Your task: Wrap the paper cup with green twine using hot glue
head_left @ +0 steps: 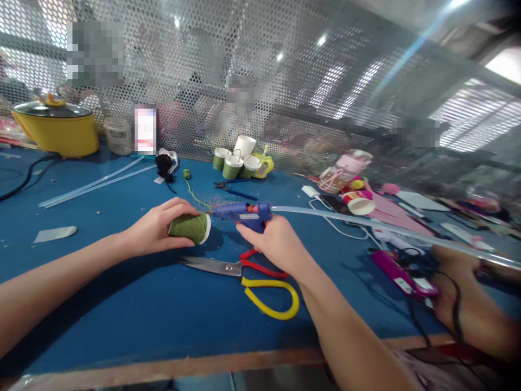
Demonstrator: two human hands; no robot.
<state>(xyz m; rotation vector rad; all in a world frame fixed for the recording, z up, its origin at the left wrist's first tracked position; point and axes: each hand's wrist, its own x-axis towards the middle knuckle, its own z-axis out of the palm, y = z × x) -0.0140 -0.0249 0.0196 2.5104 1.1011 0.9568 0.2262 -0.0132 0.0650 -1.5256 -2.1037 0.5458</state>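
Clamping green yarn-wrapped cup (pixel 188 228) in left grip (pixel 158 227), blue hot-glue gun (pixel 244 212) in right grip (pixel 281 243); holding nozzle (pixel 211 211) beside rim (pixel 208 229), near scissors (pixel 232 269).

The table (pixel 163 326) offers its widest open stretch at the front, between the left forearm (pixel 81 271) and the scissors (pixel 234 269); a hand could slide in there from the near edge. The scissors lie across the straight way up to the glue gun (pixel 248 210). A long glue stick (pixel 334 212) juts rightward from the gun, barring a crossing at its height. Farther right, a power strip (pixel 393 270) and cords crowd the surface. Behind the gun, green yarn (pixel 192 193), pliers (pixel 240 193) and cups (pixel 233 166) obstruct reaching toward the mesh screen (pixel 195 119).
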